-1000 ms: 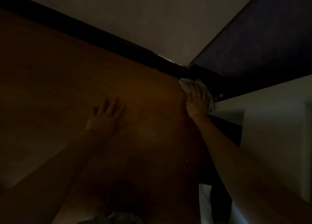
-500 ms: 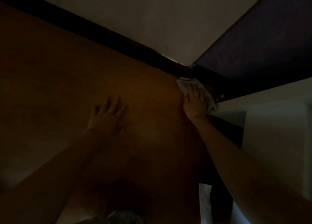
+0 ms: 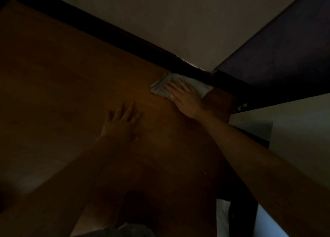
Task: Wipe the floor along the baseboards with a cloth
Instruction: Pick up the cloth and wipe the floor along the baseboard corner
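Wooden floor (image 3: 62, 76) takes up most of the view, with the dark baseboard (image 3: 125, 35) running along the wall. Left hand (image 3: 123, 122) sits flat, fingers spread — probably propping up body weight. Right hand (image 3: 185, 97) presses the cloth (image 3: 160, 86) flat near the corner — fingers straight, just beside the baseboard.

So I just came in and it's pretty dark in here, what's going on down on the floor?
A person is wiping the wooden floor by the dark baseboard. The right hand presses flat on a pale cloth lying on the floor just short of the corner. The left hand rests flat on the floor beside it, apparently for support.
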